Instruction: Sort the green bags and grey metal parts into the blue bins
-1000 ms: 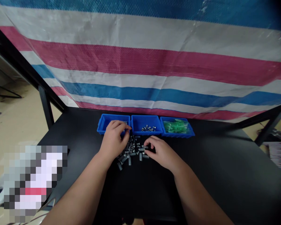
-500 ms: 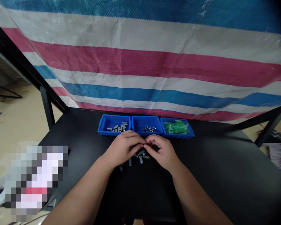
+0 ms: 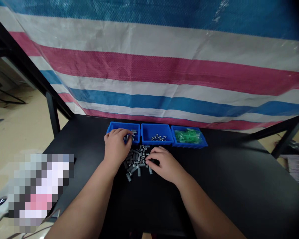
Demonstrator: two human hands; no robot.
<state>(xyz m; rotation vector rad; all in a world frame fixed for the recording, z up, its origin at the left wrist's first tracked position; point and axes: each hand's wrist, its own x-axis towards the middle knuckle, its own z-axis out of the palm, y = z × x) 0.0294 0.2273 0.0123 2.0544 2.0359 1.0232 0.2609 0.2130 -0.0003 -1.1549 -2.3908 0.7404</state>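
My left hand [image 3: 116, 143] hangs over the near part of the left blue bin [image 3: 112, 125], thumb and forefinger apart, with nothing visible between them. Grey metal cylinders [image 3: 134, 131] lie in that bin, partly hidden by the hand. At the right edge of a loose pile on the black table, my right hand [image 3: 164, 162] has its thumb and forefinger tips almost together; anything between them is too small to make out. The pile mixes grey cylinders [image 3: 139, 171] with small silver screws [image 3: 137, 166].
The middle blue bin [image 3: 155, 127] contains several small screws [image 3: 159, 137]. In the right blue bin [image 3: 189, 144] is a clear bag of green pieces [image 3: 188, 135]. A striped sheet [image 3: 149, 66] hangs behind the table [image 3: 229, 172]. A blurred-out item [image 3: 42, 189] is at the left edge.
My hands have separated from where they met above the pile. The left moved up and left over the left bin; the right dropped slightly beside the pile, more of which now shows.
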